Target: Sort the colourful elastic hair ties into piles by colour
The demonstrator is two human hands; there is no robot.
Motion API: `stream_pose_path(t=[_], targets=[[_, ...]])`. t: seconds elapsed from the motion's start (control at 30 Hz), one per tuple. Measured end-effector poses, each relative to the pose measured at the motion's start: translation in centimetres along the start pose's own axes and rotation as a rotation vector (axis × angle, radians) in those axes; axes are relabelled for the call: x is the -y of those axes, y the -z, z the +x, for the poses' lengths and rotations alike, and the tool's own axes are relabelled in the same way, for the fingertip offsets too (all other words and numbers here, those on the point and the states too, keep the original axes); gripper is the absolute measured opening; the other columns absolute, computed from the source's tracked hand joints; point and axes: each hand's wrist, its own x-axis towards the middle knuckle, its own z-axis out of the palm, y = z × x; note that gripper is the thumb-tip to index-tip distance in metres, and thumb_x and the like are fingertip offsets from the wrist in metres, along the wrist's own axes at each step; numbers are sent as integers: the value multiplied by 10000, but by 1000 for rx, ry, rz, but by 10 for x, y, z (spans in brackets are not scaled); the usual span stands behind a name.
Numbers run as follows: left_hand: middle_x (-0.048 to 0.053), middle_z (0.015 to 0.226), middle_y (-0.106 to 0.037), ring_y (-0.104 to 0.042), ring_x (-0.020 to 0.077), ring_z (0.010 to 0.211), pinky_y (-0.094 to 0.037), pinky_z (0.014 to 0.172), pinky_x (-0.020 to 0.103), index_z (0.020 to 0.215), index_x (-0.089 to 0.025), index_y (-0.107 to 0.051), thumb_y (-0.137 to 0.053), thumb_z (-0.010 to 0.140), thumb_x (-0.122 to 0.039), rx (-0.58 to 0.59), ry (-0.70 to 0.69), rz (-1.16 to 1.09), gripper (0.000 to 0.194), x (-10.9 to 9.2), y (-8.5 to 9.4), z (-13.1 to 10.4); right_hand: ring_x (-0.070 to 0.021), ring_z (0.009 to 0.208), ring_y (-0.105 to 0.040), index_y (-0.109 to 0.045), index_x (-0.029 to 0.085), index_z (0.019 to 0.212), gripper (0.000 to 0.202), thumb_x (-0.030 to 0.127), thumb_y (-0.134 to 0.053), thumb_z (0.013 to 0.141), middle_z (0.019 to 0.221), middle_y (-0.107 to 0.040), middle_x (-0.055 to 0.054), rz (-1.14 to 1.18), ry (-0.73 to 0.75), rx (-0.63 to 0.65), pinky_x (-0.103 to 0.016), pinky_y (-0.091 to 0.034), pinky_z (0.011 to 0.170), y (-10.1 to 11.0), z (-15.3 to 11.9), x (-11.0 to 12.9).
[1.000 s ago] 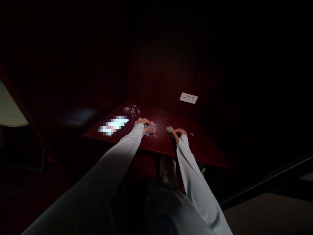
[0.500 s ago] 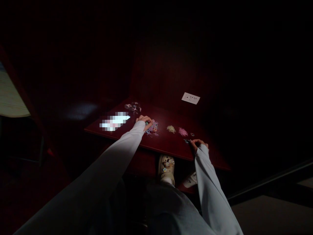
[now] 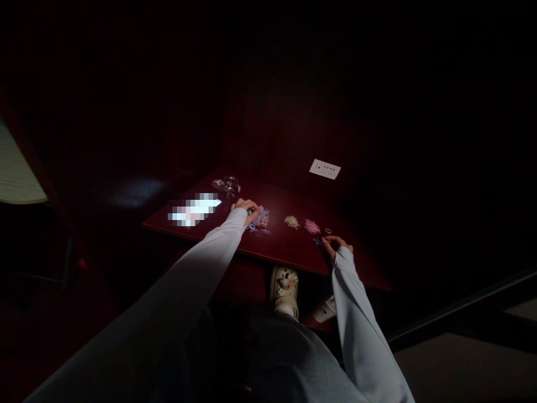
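Observation:
My left hand point(image 3: 245, 207) rests at the left side of a mixed pile of coloured elastic hair ties point(image 3: 262, 220), its fingers bent down into them. Whatever its fingertips pinch is hidden. Further right, my right hand point(image 3: 337, 245) hovers low over the table with thumb and fingers together, beside a few small bluish hair ties point(image 3: 318, 242). Anything between those fingertips is too small and dark to name. A heap of pale yellow hair ties point(image 3: 292, 222) and a heap of pink hair ties point(image 3: 312, 226) lie between the hands. One single greenish hair tie point(image 3: 328, 231) lies beyond my right hand.
On the dark red table point(image 3: 277, 246), a lit, blurred-out phone-like screen point(image 3: 195, 210) lies at left. Behind it stands a clear container point(image 3: 230, 186). A socket plate point(image 3: 325, 169) is on the back wall. My shoe point(image 3: 284, 288) shows below the front edge.
My right hand has shifted slightly left over the bluish hair ties. My left hand stays at the mixed pile, its fingers moving a little. The whole view has drifted slightly.

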Motion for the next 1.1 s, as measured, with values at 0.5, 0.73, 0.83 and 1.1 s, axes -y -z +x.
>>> stream_pose_path(t=[0.5, 0.73, 0.83, 1.1], targets=[[30, 1137, -764, -601, 285, 1156, -407, 1019, 462, 822, -249, -714, -604, 912, -217, -71, 106, 7, 146, -8, 9, -1, -332, 1105, -477, -777, 266, 1090, 492, 664, -561, 898, 1230, -669, -123, -50, 5, 70, -492, -345, 964, -11, 2, 40], [18, 1123, -753, -592, 262, 1153, -436, 1024, 417, 843, -267, -706, -554, 886, -152, -143, 118, 12, 195, 4, 2, -1, -317, 1139, -481, -762, 277, 1120, 296, 467, -621, 943, 1218, -675, -103, 38, 306, 254, -458, -346, 989, -56, 0, 108], [14, 1124, -750, -599, 252, 1139, -458, 1023, 401, 835, -272, -710, -526, 844, -104, -145, 136, -5, 250, 11, 0, 2, -303, 1142, -488, -760, 275, 1104, 249, 414, -607, 965, 1191, -679, -95, 68, 349, 293, -428, -357, 981, -71, 2, 133], [11, 1123, -758, -615, 248, 1153, -468, 1086, 394, 837, -264, -747, -521, 828, -99, -77, 138, 1, 280, 12, -1, 5, -263, 1083, -514, -752, 284, 1187, 290, 333, -516, 1026, 1117, -690, -67, 155, 320, 281, -386, -397, 990, -90, 11, 170]])
